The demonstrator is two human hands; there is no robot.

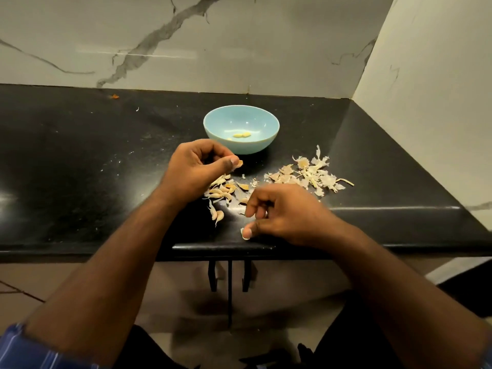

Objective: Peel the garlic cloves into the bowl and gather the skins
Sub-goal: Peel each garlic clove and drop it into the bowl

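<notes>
A pale blue bowl (241,129) on the black counter (80,161) holds 3 peeled cloves (241,135). Near it, the left hand (197,169) pinches a garlic clove (240,163); the right hand (279,214) pinches a skin scrap (243,233). Unpeeled cloves (222,191) lie between the hands, skins (308,173) to the right.
</notes>
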